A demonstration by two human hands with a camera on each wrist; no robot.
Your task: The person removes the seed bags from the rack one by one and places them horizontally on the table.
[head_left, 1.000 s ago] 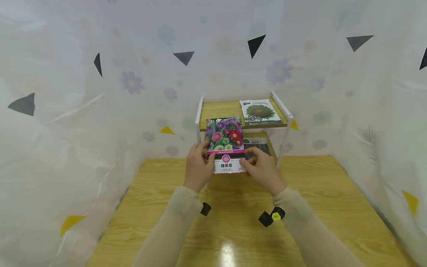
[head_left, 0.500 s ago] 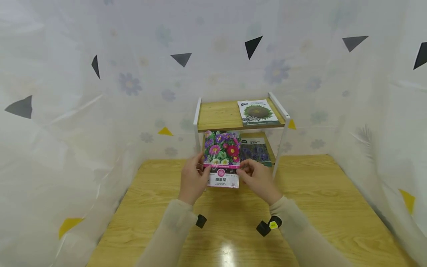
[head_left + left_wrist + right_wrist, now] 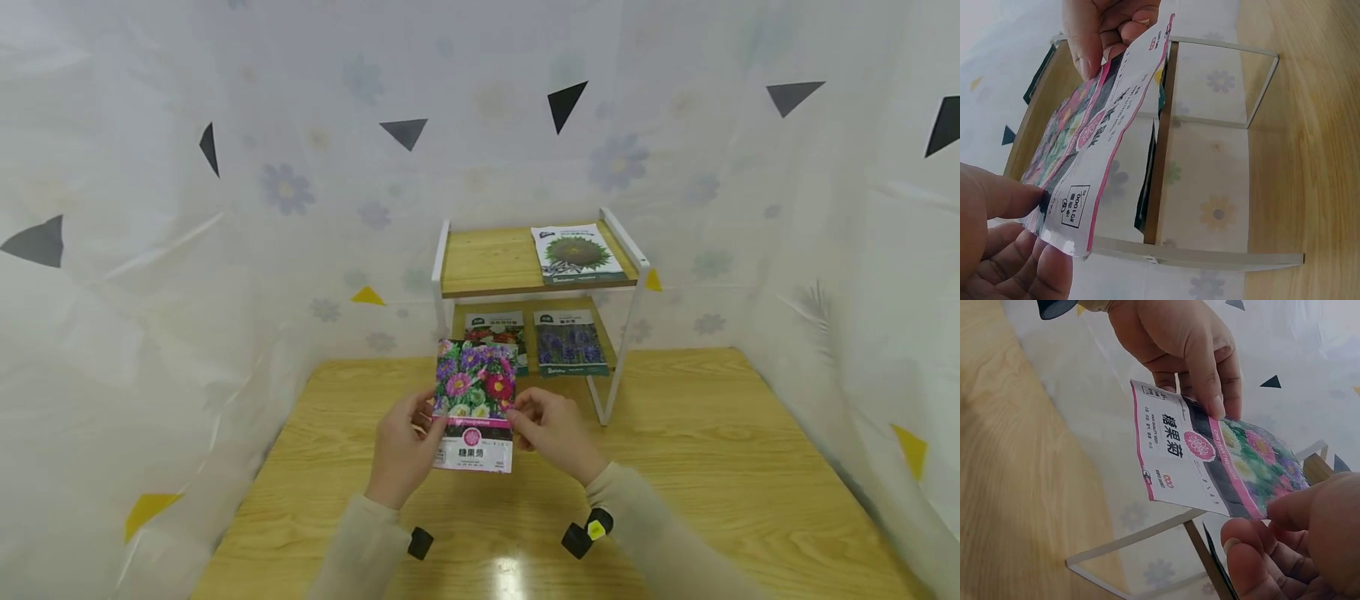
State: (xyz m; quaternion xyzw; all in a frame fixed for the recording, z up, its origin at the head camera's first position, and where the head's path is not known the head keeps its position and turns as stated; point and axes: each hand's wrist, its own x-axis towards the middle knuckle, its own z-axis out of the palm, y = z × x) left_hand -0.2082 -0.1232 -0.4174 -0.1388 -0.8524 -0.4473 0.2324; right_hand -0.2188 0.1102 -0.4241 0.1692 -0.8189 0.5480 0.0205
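Moved lower and farther from the rack (image 3: 483, 260), the flower packet (image 3: 474, 406) was above the bench (image 3: 697, 433). Left hand (image 3: 405, 446) and right hand (image 3: 557, 429) pinched the packet's opposite edges, seemingly to keep it flat.

The place looks like a booth, with printed sheeting (image 3: 337, 183) on three sides of a table (image 3: 712, 467) and rack (image 3: 486, 260).

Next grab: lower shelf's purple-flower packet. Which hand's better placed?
Right hand, probably: in the head view it sits below the purple-flower packet. The left hand is farther off, at the left edge of the held packet. Both pinch it, so right would release first.
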